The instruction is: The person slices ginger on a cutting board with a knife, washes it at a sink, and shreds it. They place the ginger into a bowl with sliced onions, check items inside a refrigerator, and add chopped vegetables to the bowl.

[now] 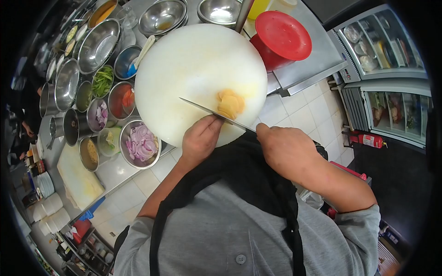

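A round white cutting board (193, 55) lies in front of me. In my right hand (287, 149) is the handle of a knife (199, 106), its long blade pointing left across the near part of the board. Thin pale-yellow slices (231, 102), which look like ginger, lie in a small overlapping pile just beyond the blade. My left hand (200, 138) is on the board's near edge with its fingers bunched together against the near side of the blade. Whatever those fingers press on is hidden.
Left of the board stand steel bowls with sliced onion (142, 143), green strips (102, 82) and tomato (124, 99). A blue-tipped spatula (138, 60) leans by the board. A red lidded container (282, 39) stands at the back right. Glass-door fridges (380, 43) are further right.
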A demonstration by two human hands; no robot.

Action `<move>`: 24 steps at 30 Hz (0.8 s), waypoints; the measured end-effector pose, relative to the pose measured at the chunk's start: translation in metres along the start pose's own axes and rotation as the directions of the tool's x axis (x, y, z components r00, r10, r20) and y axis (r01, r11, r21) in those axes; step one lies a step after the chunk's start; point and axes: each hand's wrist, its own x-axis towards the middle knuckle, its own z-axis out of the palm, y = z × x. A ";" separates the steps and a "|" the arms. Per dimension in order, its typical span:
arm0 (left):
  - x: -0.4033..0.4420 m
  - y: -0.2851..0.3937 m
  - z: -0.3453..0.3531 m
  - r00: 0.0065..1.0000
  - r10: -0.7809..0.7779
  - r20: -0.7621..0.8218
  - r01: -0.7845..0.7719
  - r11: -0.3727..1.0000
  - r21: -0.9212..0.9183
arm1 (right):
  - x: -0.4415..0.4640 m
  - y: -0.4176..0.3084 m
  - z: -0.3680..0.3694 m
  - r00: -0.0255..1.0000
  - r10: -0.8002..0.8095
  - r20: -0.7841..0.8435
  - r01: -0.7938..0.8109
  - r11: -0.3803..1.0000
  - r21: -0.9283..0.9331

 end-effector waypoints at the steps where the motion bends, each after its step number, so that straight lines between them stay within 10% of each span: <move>1: -0.001 -0.001 0.001 1.000 -0.001 0.002 0.001 1.000 -0.001 | 0.004 0.000 0.003 1.000 0.001 0.002 -0.001 1.000 0.001; 24: 0.012 -0.002 -0.008 0.992 0.053 0.113 -0.068 0.989 0.130 | -0.014 0.013 0.015 0.961 -0.010 -0.275 0.087 0.959 0.270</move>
